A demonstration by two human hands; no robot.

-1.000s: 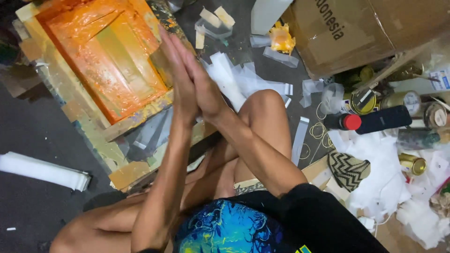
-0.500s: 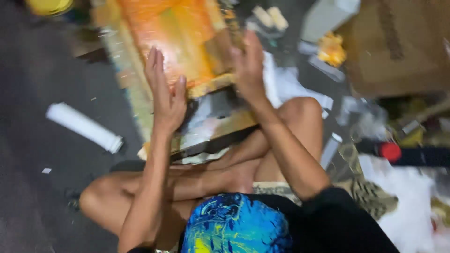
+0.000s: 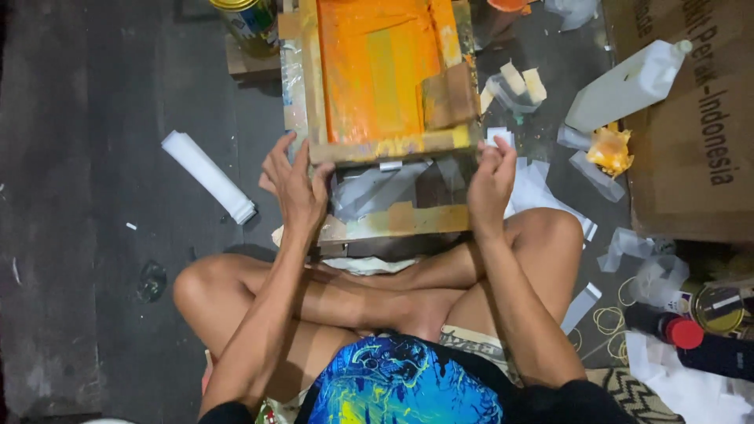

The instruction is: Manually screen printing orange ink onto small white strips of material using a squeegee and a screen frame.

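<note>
A wooden screen-printing frame coated with orange ink lies on the dark floor before my crossed legs. A brown squeegee block rests on its right inner side. My left hand touches the frame's near left corner, fingers spread. My right hand sits at the near right corner, fingers curled, apart from the frame edge by a little. Below the frame a taped board with grey and yellow strips lies under both hands.
A white paper roll lies left. A tin can stands at top left. At right are a white plastic bottle, a cardboard box, scraps of tape, a red-capped can and rubber bands.
My hands were pressed together palm to palm; they parted and dropped to the near corners of the frame. The view swung so the frame sits straight ahead.
</note>
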